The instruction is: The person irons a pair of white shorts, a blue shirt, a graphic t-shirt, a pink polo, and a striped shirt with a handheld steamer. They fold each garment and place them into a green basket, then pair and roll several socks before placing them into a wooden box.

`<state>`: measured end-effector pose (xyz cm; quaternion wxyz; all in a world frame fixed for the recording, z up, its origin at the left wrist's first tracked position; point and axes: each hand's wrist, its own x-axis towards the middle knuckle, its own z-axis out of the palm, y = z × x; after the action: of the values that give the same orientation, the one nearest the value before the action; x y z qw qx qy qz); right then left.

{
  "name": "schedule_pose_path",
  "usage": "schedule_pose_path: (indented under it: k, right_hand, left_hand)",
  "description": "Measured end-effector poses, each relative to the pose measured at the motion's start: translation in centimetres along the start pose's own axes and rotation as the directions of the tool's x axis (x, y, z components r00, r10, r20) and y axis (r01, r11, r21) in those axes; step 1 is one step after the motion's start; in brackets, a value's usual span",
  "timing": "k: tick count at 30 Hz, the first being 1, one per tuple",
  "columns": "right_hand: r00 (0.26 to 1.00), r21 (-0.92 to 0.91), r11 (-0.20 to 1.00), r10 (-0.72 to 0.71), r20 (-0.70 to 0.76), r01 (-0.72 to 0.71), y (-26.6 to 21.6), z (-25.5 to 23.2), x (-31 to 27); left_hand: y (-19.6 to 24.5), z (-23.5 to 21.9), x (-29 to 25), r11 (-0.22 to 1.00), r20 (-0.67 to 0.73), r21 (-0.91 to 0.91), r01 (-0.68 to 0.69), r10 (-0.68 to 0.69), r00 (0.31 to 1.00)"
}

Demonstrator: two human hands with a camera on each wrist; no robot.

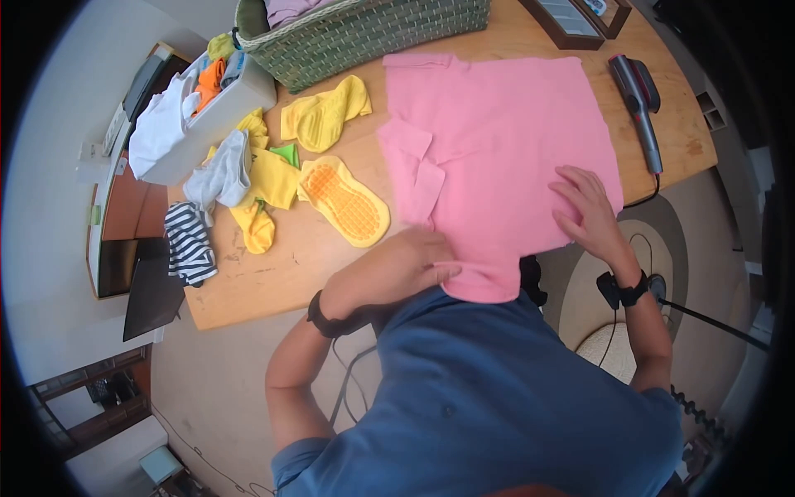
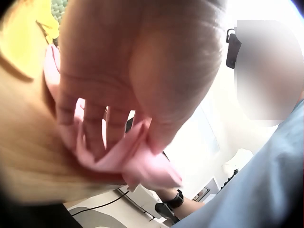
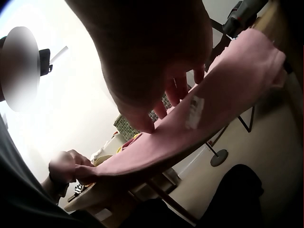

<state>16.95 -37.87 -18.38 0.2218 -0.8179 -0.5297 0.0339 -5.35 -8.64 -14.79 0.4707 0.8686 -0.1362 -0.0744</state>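
Note:
A pink collared shirt [image 1: 505,149] lies spread over the table, one sleeve [image 1: 484,282] hanging over the near edge toward the person. My left hand [image 1: 385,265] pinches the fabric by that sleeve; in the left wrist view its thumb and fingers close around a fold of pink cloth [image 2: 152,171]. Toward the shirt's right side, my right hand [image 1: 592,211] rests with spread, slightly bent fingers on the cloth. In the right wrist view, those fingertips [image 3: 148,126] touch the shirt [image 3: 223,95], whose edge hangs past the table, a white label showing.
Yellow socks [image 1: 327,112], a yellow grip-soled sock [image 1: 344,203] and a striped cloth [image 1: 190,244] lie on the left. Behind stand a white bin [image 1: 248,95] of clothes and a green woven basket [image 1: 364,50]. A corded styling tool [image 1: 638,108] and brown box [image 1: 571,25] are right.

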Motion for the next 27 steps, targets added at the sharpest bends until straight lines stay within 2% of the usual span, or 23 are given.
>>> schedule_pose_path:
  k: [2,5,8,11,14,17,20,23,27]
  right_hand:
    - [0.999,-0.006,1.0,-0.023,0.045,0.023,-0.7,-0.7,-0.3]
    - [0.988,-0.016,1.0,0.016,0.154,-0.014,-0.5,-2.1,0.2]
    - [0.991,0.097,0.994,0.042,0.13,-0.055,0.0,-3.0,3.2]
    - [0.996,0.128,0.992,-0.01,0.085,-0.001,-0.1,-2.7,7.3]
    - [0.992,0.025,0.992,-0.123,0.002,0.123,1.3,-0.9,9.7]
    - [0.993,-0.088,0.989,-0.114,0.02,0.116,2.3,0.5,9.5]
    - [0.998,-0.086,0.995,-0.041,0.044,0.045,2.0,0.6,8.4]
    - [0.997,-0.089,0.995,-0.033,0.075,0.04,1.2,-0.1,7.8]
    - [0.985,-0.098,0.994,-0.02,0.174,0.038,0.5,-1.6,8.0]
  left_hand:
    - [-0.3,-0.2,-0.3,1.0,0.155,-0.007,0.006,-0.005,0.988]
    - [1.3,-2.6,0.5,0.98,0.097,-0.035,0.194,-0.19,0.977]
    - [0.4,-5.5,3.6,0.965,-0.137,0.093,0.246,-0.232,0.963]
    - [-3.5,-6.9,6.9,0.834,-0.427,0.484,0.266,-0.04,0.904]
    - [-7.1,-5.9,7.9,0.72,-0.379,0.632,0.286,-0.035,0.925]
    - [-7.8,-4.8,7.3,0.736,-0.458,0.603,0.308,0.003,0.889]
    - [-7.3,-4.6,6.5,0.762,-0.442,0.564,0.319,-0.048,0.896]
    - [-7.1,-4.6,6.3,0.792,-0.405,0.538,0.289,-0.057,0.912]
    - [-7.6,-5.0,6.1,0.833,-0.423,0.478,0.278,-0.059,0.904]
